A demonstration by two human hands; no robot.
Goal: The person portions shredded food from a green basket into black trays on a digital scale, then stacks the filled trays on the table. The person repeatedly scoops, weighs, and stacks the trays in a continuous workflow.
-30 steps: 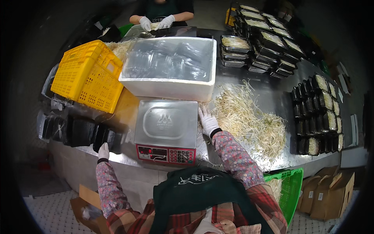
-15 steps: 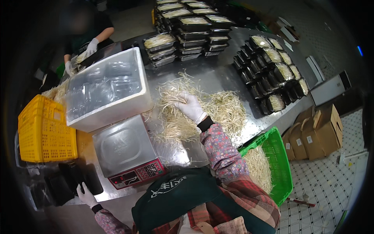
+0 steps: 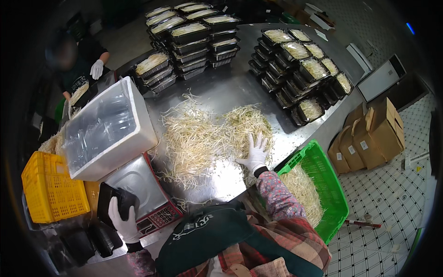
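My left hand (image 3: pixel 123 224), in a white glove, grips an empty black plastic tray (image 3: pixel 107 196) by its near side. The tray is tilted and overlaps the left edge of the digital scale (image 3: pixel 145 184). With fingers spread, my gloved right hand (image 3: pixel 254 156) lies on the near edge of the right-hand heap of bean sprouts (image 3: pixel 247 122). A larger, looser heap of bean sprouts (image 3: pixel 189 138) spreads on the steel table to its left. More empty black trays (image 3: pixel 105 237) lie below my left hand.
Behind the scale stands a white foam box (image 3: pixel 150 117) with clear plastic lids, beside a yellow crate (image 3: pixel 55 194). A green basket (image 3: pixel 334 198) of sprouts stands at right. Stacks of filled trays (image 3: pixel 189 51) line the far side. A co-worker (image 3: pixel 76 69) handles a tray at far left.
My left hand has lifted a black tray from beside the scale. My right hand has let go of its bunch of sprouts and moved onto the right-hand heap. The view has shifted.
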